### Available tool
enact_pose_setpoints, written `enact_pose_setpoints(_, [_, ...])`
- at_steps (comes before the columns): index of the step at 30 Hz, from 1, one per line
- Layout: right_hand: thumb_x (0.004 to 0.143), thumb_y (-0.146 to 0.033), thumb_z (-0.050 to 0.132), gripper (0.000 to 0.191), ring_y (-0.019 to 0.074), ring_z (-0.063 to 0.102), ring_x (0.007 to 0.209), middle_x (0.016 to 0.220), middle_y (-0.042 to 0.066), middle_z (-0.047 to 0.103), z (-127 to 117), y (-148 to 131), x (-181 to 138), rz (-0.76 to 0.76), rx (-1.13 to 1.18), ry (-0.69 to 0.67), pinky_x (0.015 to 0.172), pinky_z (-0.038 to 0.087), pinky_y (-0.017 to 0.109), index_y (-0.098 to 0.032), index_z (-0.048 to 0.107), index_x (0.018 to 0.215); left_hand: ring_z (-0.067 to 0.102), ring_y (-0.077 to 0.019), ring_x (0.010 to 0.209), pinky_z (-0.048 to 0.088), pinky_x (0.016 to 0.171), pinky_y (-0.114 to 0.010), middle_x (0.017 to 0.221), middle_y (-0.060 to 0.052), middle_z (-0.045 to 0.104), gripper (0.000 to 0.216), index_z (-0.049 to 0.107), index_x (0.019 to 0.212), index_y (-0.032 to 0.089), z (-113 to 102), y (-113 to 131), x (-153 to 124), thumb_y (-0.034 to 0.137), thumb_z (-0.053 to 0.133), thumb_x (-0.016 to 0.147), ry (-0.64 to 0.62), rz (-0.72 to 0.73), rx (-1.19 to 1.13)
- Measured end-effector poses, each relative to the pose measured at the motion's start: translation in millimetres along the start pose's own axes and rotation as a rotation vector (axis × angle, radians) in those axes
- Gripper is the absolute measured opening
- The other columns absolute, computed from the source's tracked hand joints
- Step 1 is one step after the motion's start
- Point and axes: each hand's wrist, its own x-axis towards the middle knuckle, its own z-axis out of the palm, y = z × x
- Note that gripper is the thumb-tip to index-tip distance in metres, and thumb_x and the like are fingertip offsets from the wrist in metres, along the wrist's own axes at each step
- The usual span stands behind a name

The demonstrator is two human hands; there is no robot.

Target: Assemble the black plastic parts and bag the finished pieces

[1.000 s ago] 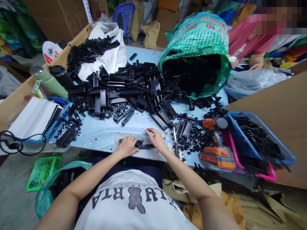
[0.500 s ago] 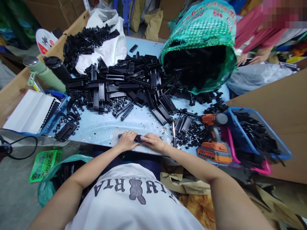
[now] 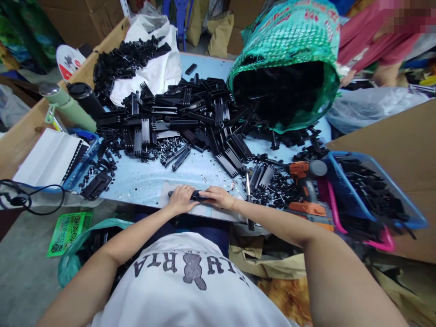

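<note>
At the table's near edge, a long black plastic part (image 3: 196, 195) lies over a pale board (image 3: 165, 188). My left hand (image 3: 182, 199) is closed over its left portion, fingers bent around it. My right hand (image 3: 217, 197) grips the right portion, with the thumb and fingertips close to the left hand. Much of the part is hidden under both hands. Just right of my right hand lies a hammer-like tool (image 3: 248, 190) with a metal shaft, its dark end over the table edge. Beyond the hands spreads a heap of black slotted plastic pieces (image 3: 160, 122).
An orange cordless drill (image 3: 304, 181) stands at right among loose screws (image 3: 277, 188), beside a blue-rimmed bin (image 3: 378, 186). A green woven sack (image 3: 286, 54) opens toward me. At left are a green bottle (image 3: 70, 109) and a notebook (image 3: 51, 159). Another person's arm (image 3: 364, 50) shows at upper right.
The right hand's fingers have shifted slightly on the black part, while the left hand keeps its place. The view has turned a little. The other person's hands at upper right have moved.
</note>
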Motion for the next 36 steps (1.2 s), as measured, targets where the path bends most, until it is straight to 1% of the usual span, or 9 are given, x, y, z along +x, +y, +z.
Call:
enact_pose_setpoints(3, [0.091,-0.032,0.046,0.033,0.0140,0.056,0.077,0.090,0.007,0.064,1,-1,0,0.022,-0.062,0.025,0.068,0.046,0.026,-0.021,0.053,0.122,0.054,-0.0267,0.094,0.038,0.078,-0.038,0.099,-0.011,0.061,0.044,0.054,0.107,0.016,1,1,0,0.048,0.058,0.078,0.008,-0.007,0.007])
enact_pose_setpoints(7, [0.094,-0.033,0.040,0.035,0.0138,0.056,0.079,0.094,0.007,0.063,-7,3,4,-0.097,-0.079,-0.073,0.069,0.044,0.026,-0.021,0.049,0.125,0.055,-0.0264,0.094,0.038,0.077,-0.038,0.099,-0.011,0.062,0.043,0.055,0.108,0.016,2,2,-2,0.048,0.057,0.079,0.043,0.005,0.012])
enact_pose_setpoints(10, [0.093,-0.044,0.039,0.040,0.0166,0.055,0.080,0.096,0.010,0.062,-18,-7,8,0.055,-0.252,-0.083,0.067,0.041,0.028,-0.017,0.052,0.120,0.056,-0.0259,0.093,0.039,0.077,-0.037,0.097,-0.011,0.064,0.044,0.055,0.110,0.016,4,1,-8,0.050,0.053,0.082,0.131,-0.028,0.002])
enact_pose_setpoints(13, [0.091,-0.052,0.037,0.046,0.0184,0.054,0.071,0.076,0.009,0.060,-26,-32,11,0.250,-0.434,-0.116,0.061,0.035,0.029,-0.014,0.062,0.093,0.057,-0.0252,0.093,0.041,0.080,-0.037,0.100,-0.011,0.064,0.047,0.055,0.112,0.016,8,-2,-15,0.053,0.051,0.082,0.218,-0.010,-0.026])
enact_pose_setpoints(17, [0.092,-0.050,0.033,0.046,0.0177,0.051,0.067,0.071,0.009,0.058,-35,-63,17,0.309,-0.526,-0.171,0.058,0.028,0.030,-0.014,0.060,0.079,0.060,-0.0245,0.091,0.043,0.080,-0.036,0.097,-0.010,0.066,0.051,0.058,0.106,0.017,11,-6,-20,0.058,0.055,0.077,0.284,-0.001,-0.059])
enact_pose_setpoints(27, [0.097,-0.043,0.026,0.046,0.0136,0.048,0.059,0.067,0.007,0.058,-67,-44,42,0.042,-0.492,-0.255,0.054,0.022,0.029,-0.013,0.055,0.078,0.061,-0.0249,0.086,0.046,0.079,-0.036,0.088,-0.010,0.065,0.053,0.060,0.094,0.018,3,-9,-13,0.065,0.059,0.069,0.289,-0.069,-0.156])
enact_pose_setpoints(31, [0.095,-0.050,0.026,0.050,0.0136,0.048,0.059,0.066,0.005,0.058,-74,-36,51,-0.080,-0.447,-0.328,0.055,0.023,0.028,-0.015,0.056,0.076,0.061,-0.0239,0.084,0.046,0.077,-0.035,0.086,-0.009,0.064,0.056,0.060,0.093,0.018,-3,-9,-10,0.067,0.060,0.066,0.274,-0.032,-0.172])
enact_pose_setpoints(33, [0.094,-0.051,0.027,0.050,0.0139,0.049,0.059,0.067,0.006,0.058,-72,-37,52,-0.028,-0.456,-0.338,0.055,0.022,0.028,-0.015,0.057,0.077,0.061,-0.0237,0.084,0.046,0.077,-0.035,0.087,-0.010,0.064,0.056,0.060,0.095,0.017,-3,-8,-8,0.066,0.059,0.068,0.278,-0.040,-0.154])
enact_pose_setpoints(36, [0.094,-0.050,0.028,0.050,0.0147,0.050,0.061,0.070,0.008,0.060,-63,-50,45,0.202,-0.513,-0.267,0.055,0.021,0.029,-0.014,0.059,0.079,0.061,-0.0240,0.085,0.046,0.076,-0.034,0.087,-0.010,0.065,0.055,0.060,0.097,0.017,-1,-8,-5,0.065,0.058,0.071,0.310,-0.109,-0.115])
